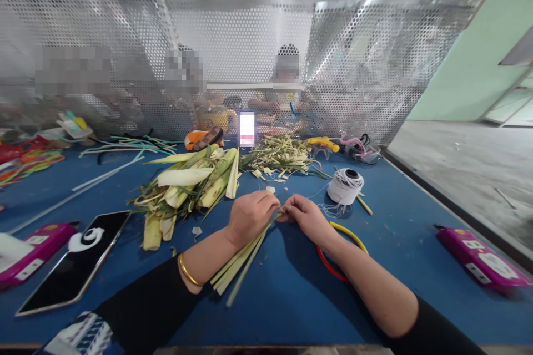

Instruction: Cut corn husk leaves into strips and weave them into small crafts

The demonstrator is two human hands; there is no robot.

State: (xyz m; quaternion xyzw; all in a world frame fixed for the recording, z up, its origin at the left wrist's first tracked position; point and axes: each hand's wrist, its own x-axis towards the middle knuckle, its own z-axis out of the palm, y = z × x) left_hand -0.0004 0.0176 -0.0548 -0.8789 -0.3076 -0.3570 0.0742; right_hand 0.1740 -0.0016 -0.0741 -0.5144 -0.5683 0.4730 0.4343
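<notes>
My left hand (pixel 255 215) is closed around the upper end of a bundle of thin green leaf strips (pixel 237 266), whose loose ends fan out toward me over the table. Close beside it, my right hand (pixel 303 215) pinches at the tip of the same bundle, fingertips nearly touching those of the left. What exactly lies between the right fingertips is too small to make out. A spool of white thread (pixel 342 191) stands behind and to the right of my hands, with loose thread around its base. Under my right forearm lies a red and yellow ring (pixel 352 233).
Left of my hands is a pile of husk-like leaves (pixel 187 183); behind are shredded pieces (pixel 283 152) and a yellow-handled tool (pixel 323 143). A tablet-like black panel (pixel 75 266) and magenta power strips (pixel 483 258) lie at the sides. A perforated metal screen (pixel 250 33) closes the back.
</notes>
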